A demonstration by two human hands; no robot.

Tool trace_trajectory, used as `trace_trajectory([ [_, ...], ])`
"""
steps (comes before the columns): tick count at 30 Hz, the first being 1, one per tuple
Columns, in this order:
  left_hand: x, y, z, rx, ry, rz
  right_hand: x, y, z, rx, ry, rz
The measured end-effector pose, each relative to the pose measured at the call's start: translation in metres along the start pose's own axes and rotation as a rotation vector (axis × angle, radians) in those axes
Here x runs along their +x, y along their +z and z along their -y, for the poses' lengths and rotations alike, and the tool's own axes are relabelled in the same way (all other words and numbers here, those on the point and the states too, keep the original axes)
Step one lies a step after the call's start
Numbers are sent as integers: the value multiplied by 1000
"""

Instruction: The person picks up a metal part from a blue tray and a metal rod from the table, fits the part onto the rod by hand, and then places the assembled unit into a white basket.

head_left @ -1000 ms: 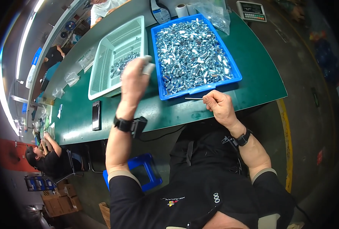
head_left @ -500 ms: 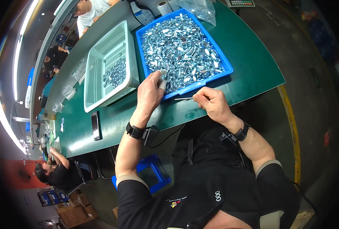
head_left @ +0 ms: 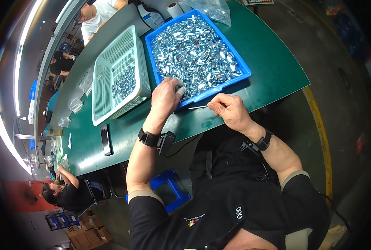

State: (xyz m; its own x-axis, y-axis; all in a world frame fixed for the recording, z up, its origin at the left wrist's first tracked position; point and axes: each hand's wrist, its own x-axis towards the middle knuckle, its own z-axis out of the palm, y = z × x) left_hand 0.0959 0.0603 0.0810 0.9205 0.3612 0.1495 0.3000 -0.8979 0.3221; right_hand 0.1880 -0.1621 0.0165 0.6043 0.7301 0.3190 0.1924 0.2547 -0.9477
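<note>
We see our left hand (head_left: 165,96) at the near edge of a blue tray (head_left: 240,62) heaped with shiny metal parts (head_left: 193,50), fingers curled around a few white-tipped pieces. Our right hand (head_left: 231,110) pinches a thin rod (head_left: 198,107) (held level, pointing left) just beside the tray. A white basket (head_left: 100,85) sits left on the green table (head_left: 273,79).

two hands, left hand (head_left: 165,98) and right hand (head_left: 231,110), one thin stick (head_left: 198,107), one blue tray (head_left: 243,68) of way too many metal bits to count, one white basket (head_left: 106,66), one phone (head_left: 106,140), one paper roll (head_left: 176,9)
</note>
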Motion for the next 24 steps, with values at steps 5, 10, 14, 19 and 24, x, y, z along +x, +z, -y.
trace_trajectory([
  [5,-5,4,5,-39,-22,-26,-2,1,1,22,23,-10],
  [10,-18,6,3,-132,-20,-143,-2,3,-6,122,25,-62],
  [14,-28,3,0,-277,46,-183,-1,4,-8,121,44,-125],
  [19,-44,-8,-19,-335,169,-173,0,5,-15,87,20,-168],
  [24,-48,-16,-27,-222,284,-169,1,7,-13,113,31,-186],
])
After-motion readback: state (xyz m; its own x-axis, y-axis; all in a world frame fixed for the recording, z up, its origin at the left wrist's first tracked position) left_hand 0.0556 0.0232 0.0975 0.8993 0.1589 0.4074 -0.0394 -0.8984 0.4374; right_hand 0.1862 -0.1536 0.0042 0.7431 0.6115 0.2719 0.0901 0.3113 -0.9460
